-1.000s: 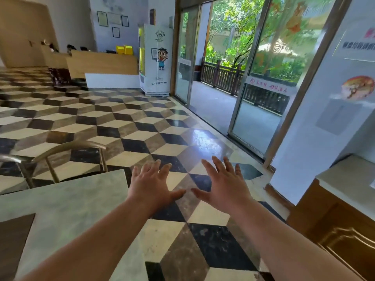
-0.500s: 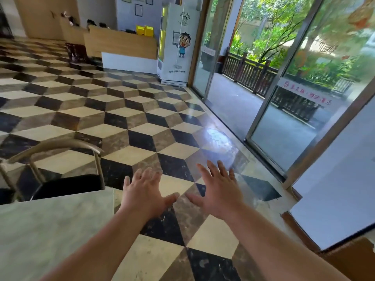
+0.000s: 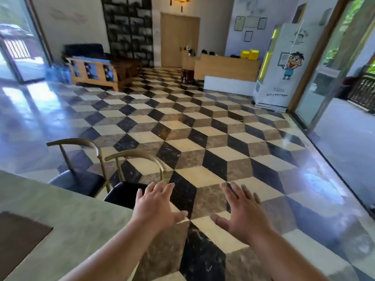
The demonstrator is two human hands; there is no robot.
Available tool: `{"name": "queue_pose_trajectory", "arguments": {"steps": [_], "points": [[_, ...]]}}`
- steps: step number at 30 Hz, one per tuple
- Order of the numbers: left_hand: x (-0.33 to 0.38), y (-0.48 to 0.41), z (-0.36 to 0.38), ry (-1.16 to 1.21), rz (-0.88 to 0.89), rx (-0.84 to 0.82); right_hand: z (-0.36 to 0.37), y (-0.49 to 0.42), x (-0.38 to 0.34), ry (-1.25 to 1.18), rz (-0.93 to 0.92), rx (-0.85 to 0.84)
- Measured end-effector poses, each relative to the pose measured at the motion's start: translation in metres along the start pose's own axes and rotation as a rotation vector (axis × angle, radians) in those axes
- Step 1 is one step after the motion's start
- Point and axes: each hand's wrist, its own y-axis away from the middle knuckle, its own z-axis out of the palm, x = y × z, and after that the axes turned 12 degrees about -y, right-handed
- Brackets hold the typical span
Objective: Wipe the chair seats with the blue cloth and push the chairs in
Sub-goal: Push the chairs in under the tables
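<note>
Two chairs with curved brass backrests and black seats stand at the far edge of a grey stone table [image 3: 60, 216]. The nearer chair [image 3: 125, 193] has its seat just left of my left hand [image 3: 156, 205]; the farther chair [image 3: 77, 179] stands to its left. Both hands are held out palm down over the floor with fingers spread and nothing in them. My right hand [image 3: 241, 211] hovers to the right, apart from the chairs. No blue cloth is in sight.
A dark inset [image 3: 18, 238] lies in the table at lower left. A patterned tile floor [image 3: 203, 138] stretches ahead to a wooden counter [image 3: 227, 69], a white kiosk [image 3: 280, 74] and a wooden bench [image 3: 93, 72]. Glass doors [image 3: 334, 78] line the right side.
My view has swung left, bringing a second chair and the room's back wall into sight. Both hands stay open and have spread farther apart.
</note>
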Motion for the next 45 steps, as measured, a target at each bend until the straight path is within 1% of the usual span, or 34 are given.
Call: {"name": "queue_pose_trajectory", "arguments": {"steps": [4, 7, 13, 17, 21, 23, 28, 31, 35, 39, 42, 45], "points": [[0.022, -0.042, -0.027, -0.013, -0.147, 0.061, -0.033, -0.069, 0.027, 0.006, -0.157, -0.04], [0.033, -0.077, -0.037, -0.011, -0.241, 0.089, -0.048, -0.124, 0.038, 0.002, -0.231, -0.052], [0.034, -0.171, -0.023, 0.001, -0.38, 0.108, -0.039, -0.242, 0.044, 0.021, -0.388, -0.08], [0.018, -0.261, 0.005, 0.044, -0.41, 0.119, -0.031, -0.337, 0.049, 0.052, -0.451, -0.111], [0.01, -0.364, 0.017, 0.109, -0.441, 0.072, -0.04, -0.431, 0.061, 0.137, -0.492, -0.156], [0.011, -0.411, 0.014, 0.117, -0.436, 0.073, -0.052, -0.476, 0.069, 0.157, -0.504, -0.149], [0.004, -0.516, -0.009, 0.084, -0.429, 0.103, -0.082, -0.586, 0.087, 0.097, -0.523, -0.092], [-0.009, -0.567, -0.018, 0.04, -0.471, 0.117, -0.085, -0.65, 0.091, 0.098, -0.577, -0.092], [-0.032, -0.622, -0.014, 0.015, -0.606, 0.132, -0.074, -0.742, 0.076, 0.068, -0.708, -0.099], [-0.052, -0.656, -0.012, 0.01, -0.811, 0.117, -0.054, -0.832, 0.043, 0.018, -0.881, -0.141], [-0.064, -0.664, -0.017, 0.006, -0.985, 0.077, -0.041, -0.888, 0.011, 0.015, -1.015, -0.208], [-0.077, -0.656, -0.017, 0.023, -1.177, 0.048, -0.026, -0.924, -0.031, 0.009, -1.15, -0.27]]}}
